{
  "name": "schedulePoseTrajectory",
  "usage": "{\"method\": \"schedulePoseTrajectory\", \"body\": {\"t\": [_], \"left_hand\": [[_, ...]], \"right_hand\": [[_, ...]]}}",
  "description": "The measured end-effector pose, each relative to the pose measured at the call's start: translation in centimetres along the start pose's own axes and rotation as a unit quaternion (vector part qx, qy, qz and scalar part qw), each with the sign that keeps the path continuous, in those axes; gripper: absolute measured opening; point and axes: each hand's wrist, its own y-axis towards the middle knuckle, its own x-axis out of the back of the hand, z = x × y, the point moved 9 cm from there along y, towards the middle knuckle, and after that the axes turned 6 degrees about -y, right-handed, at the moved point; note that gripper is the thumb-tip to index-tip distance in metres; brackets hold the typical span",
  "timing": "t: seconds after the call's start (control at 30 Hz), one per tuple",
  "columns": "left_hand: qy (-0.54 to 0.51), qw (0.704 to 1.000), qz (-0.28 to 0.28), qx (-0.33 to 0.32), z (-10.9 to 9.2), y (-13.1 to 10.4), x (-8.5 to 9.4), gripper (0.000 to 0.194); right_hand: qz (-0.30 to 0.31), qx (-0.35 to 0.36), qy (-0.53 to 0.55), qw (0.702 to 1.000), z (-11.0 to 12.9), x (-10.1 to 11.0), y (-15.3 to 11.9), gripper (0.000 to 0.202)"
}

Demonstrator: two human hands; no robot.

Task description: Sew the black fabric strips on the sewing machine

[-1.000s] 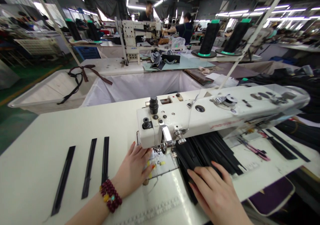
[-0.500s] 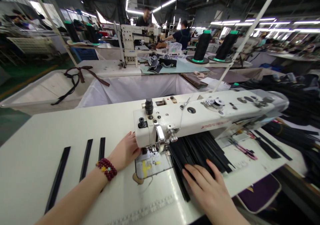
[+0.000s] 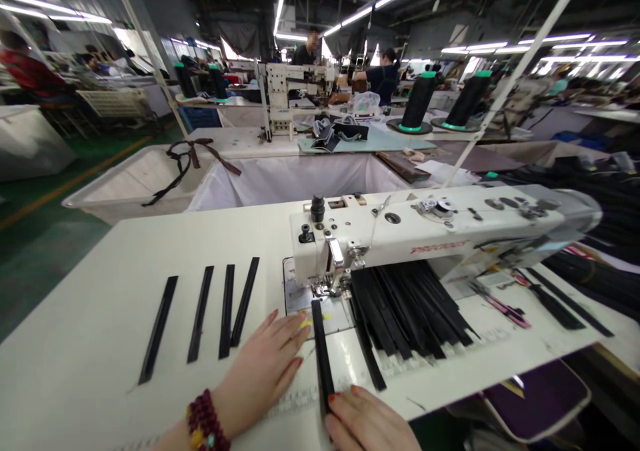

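A black strip (image 3: 323,351) lies lengthwise in front of the sewing machine (image 3: 395,231), its far end just before the presser foot. My right hand (image 3: 367,419) has its fingers closed on the strip's near end. My left hand (image 3: 265,364), with a red bead bracelet, rests on the table left of the strip, fingers stretched out and holding nothing. Several black strips lie apart on the left, one of them here (image 3: 200,314). Under the machine arm is a fanned pile of black strips (image 3: 410,311), with one strip (image 3: 370,351) along its left side.
Pink-handled snips (image 3: 507,309) lie right of the pile on the white table (image 3: 125,251). Behind the table is a white cloth-lined bin (image 3: 300,177). Thread cones (image 3: 417,101) and another sewing machine (image 3: 280,97) stand farther back, near two people.
My right hand has left the pile and moved nearer, now holding a strip before the needle. My left hand has come back from beside the machine head. The view has shifted left.
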Motion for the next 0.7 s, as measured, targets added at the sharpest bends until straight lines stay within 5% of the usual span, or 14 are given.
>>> {"method": "schedulePoseTrajectory", "body": {"t": [0.33,0.7], "left_hand": [[0.024,0.998,0.03,0.046,1.7,2.9,-1.8,0.041],[0.03,0.997,0.02,0.062,2.8,3.5,-1.9,0.044]], "right_hand": [[0.04,-0.009,-0.002,0.999,-2.6,-1.5,1.0,0.037],[0.006,-0.121,0.025,0.992,-3.7,-3.1,0.6,0.04]]}}
